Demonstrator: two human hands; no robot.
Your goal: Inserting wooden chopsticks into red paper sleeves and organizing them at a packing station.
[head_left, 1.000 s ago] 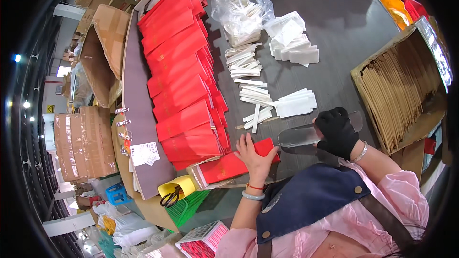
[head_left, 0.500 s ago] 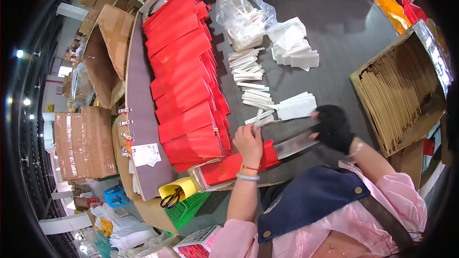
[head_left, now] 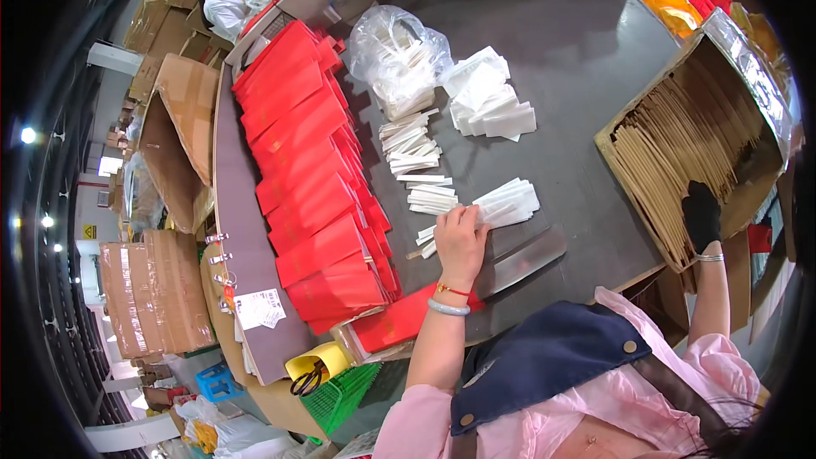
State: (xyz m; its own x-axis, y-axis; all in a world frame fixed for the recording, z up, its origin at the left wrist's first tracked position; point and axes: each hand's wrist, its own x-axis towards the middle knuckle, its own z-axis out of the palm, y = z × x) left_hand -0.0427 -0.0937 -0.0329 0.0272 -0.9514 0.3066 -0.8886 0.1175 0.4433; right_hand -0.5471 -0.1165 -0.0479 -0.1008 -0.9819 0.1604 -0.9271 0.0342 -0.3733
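My left hand [head_left: 461, 242] reaches over the table with its fingers bent together. Its fingertips touch the left end of a fanned stack of white paper sheets [head_left: 512, 202], beside a row of narrow white paper slips [head_left: 433, 199]. Whatever the fingers pinch is hidden under them. In a black glove, my right hand [head_left: 702, 214] is at the open cardboard box on the right, against the tightly packed brown flat pieces [head_left: 680, 166]. Its fingertips cannot be made out. A red envelope [head_left: 399, 320] lies below my left wrist, with a shiny translucent strip [head_left: 531, 257] extending from its right end.
Overlapping red envelopes [head_left: 314, 195] fill the table's left side. A clear plastic bag [head_left: 395, 51] of slips and more white sheets [head_left: 493, 102] lie farther back. A yellow holder with scissors [head_left: 319, 365] hangs at the near edge. Another person [head_left: 229, 8] is at the far left.
My right hand has left the translucent strip and moved right to the box of brown pieces. My left hand has lowered from an upright white slip toward the sheets. The view has shifted.
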